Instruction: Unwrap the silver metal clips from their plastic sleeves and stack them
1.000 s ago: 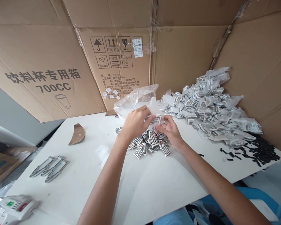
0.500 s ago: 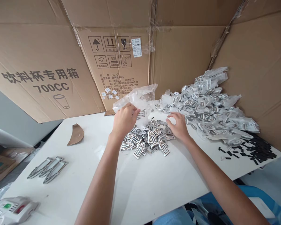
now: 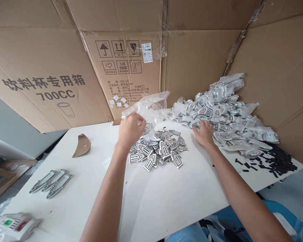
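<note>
My left hand (image 3: pixel 131 129) is closed, thumb against the fingers, on a small clear plastic bag (image 3: pixel 149 134) in which a grey arch-shaped piece (image 3: pixel 147 126) shows; the grip itself is partly hidden. Just below it lies a heap of loose silver arch-shaped pieces (image 3: pixel 164 149) with window-like patterns. My right hand (image 3: pixel 204 133) is at the near left edge of a big pile of bagged pieces (image 3: pixel 224 116). Its thumb and fingers are apart, and I see nothing held in it.
A large clear plastic bag (image 3: pixel 154 106) lies behind my left hand. Cardboard boxes (image 3: pixel 192 64) wall the table's back. Black strips (image 3: pixel 280 161) lie right; grey arch frames (image 3: pixel 52 181), a brown scrap (image 3: pixel 82 146) and a white device (image 3: pixel 15 225) lie left.
My right hand has moved right, from above the loose heap to the edge of the bagged pile. My left hand has shifted slightly left with the small bag.
</note>
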Available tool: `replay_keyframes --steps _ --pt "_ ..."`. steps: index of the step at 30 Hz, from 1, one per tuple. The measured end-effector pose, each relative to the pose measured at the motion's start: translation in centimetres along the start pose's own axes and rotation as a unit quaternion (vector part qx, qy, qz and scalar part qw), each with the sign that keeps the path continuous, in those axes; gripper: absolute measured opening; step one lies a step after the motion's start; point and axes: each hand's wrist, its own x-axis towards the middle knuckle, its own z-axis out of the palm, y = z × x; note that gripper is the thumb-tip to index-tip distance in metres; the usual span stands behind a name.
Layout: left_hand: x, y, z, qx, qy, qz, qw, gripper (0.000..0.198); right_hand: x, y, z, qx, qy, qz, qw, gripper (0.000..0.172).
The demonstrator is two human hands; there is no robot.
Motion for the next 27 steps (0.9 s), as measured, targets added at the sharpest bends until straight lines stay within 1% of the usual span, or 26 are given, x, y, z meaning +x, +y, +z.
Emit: replay_keyframes --steps 4,7,11,14,16,17,20,22,24,27 --pt "0.0 0.0 0.0 -0.002 0.017 -0.012 1.0 0.017 0.2 -0.9 -0.5 0.103 0.053 -0.064 0.991 0.054" --pt "0.0 0.0 0.0 -0.007 0.036 -0.018 0.999 0.016 -0.1 -2.1 -1.2 0.189 0.066 -0.077 0.977 0.058" --pt "0.0 -0.1 0.1 -0.013 0.057 -0.02 0.998 0.016 -0.8 -4.0 -1.8 0.304 0.068 -0.024 0.95 0.074" --pt "0.1 -0.2 0.2 -0.025 0.1 -0.038 0.994 0.017 -1.3 -5.3 -1.8 0.391 0.081 0.03 0.916 0.08" --pt "0.2 -0.3 0.3 -0.039 0.14 -0.053 0.988 0.018 -1.6 -6.2 -2.0 0.468 0.073 0.07 0.878 0.075" --pt "0.2 -0.4 0.2 -0.046 0.16 -0.062 0.984 0.018 -1.7 -6.6 -2.2 0.513 0.055 0.09 0.852 0.07" --pt "0.1 -0.4 0.0 -0.054 0.214 -0.086 0.972 0.018 -2.0 -8.0 -3.2 0.639 -0.034 0.125 0.758 0.049" --pt "0.1 -0.3 -0.1 -0.055 0.24 -0.092 0.965 0.016 -2.3 -9.1 -4.0 0.69 -0.082 0.132 0.706 0.038" --pt "0.0 -0.1 -0.1 -0.056 0.249 -0.089 0.963 0.012 -2.7 -10.0 -4.7 0.721 -0.116 0.137 0.669 0.029" --pt "-0.1 0.6 0.0 -0.051 0.239 -0.087 0.966 0.003 -3.4 -11.2 -5.3 0.752 -0.149 0.138 0.627 0.021"
